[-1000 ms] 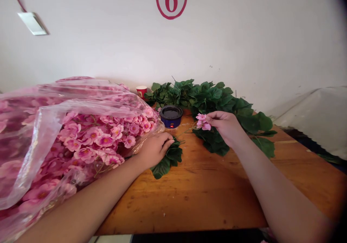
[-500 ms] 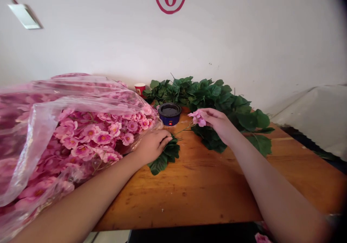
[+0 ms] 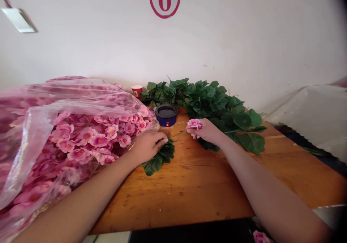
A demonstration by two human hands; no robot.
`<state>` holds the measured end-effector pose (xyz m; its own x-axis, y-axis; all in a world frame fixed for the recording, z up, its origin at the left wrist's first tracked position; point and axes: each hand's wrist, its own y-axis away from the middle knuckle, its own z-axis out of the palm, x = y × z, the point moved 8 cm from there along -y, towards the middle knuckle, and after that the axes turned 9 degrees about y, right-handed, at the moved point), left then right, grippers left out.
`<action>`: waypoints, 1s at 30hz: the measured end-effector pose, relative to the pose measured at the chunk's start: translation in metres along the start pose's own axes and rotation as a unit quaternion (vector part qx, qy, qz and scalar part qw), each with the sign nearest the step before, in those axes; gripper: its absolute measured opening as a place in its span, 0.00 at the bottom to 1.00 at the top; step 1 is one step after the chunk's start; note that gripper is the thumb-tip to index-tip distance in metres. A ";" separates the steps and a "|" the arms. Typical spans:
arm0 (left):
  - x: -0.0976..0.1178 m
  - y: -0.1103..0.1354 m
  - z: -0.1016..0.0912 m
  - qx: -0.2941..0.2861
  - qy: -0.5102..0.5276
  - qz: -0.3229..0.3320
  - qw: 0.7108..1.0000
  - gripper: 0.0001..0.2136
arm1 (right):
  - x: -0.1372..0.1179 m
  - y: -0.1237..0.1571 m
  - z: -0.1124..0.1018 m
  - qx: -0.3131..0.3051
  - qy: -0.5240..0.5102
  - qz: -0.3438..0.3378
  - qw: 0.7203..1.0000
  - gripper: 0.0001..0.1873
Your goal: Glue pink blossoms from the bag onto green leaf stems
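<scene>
My right hand pinches a small cluster of pink artificial blossoms on a thin green stem, which runs left toward the leaves. My left hand lies curled over a dark green artificial leaf sprig on the wooden table. It seems to grip the sprig, though the fingers hide its stem. Beside that hand is a clear plastic bag packed with pink artificial blossoms, its edge against my left wrist.
A long heap of green artificial leaves lies along the wall behind the table. In front of it stand a blue round pot with a dark top and a red paper cup. A white-covered surface lies to the right.
My right hand has moved left and down, bringing the blossoms nearer my left hand. My left hand stays on the sprig. The whole view has shifted slightly.
</scene>
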<state>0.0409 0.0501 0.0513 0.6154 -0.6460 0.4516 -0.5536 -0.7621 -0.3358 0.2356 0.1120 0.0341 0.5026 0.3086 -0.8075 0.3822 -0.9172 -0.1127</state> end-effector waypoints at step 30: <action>-0.007 0.003 0.012 -0.030 0.006 -0.052 0.998 0.08 | 0.012 -0.005 0.027 0.006 0.111 0.029 0.993 0.11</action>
<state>0.0420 0.0518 0.0379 0.6655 -0.5619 0.4913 -0.5190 -0.8214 -0.2365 0.2184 0.1133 0.0092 0.6823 0.3028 -0.6654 0.3396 -0.9373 -0.0782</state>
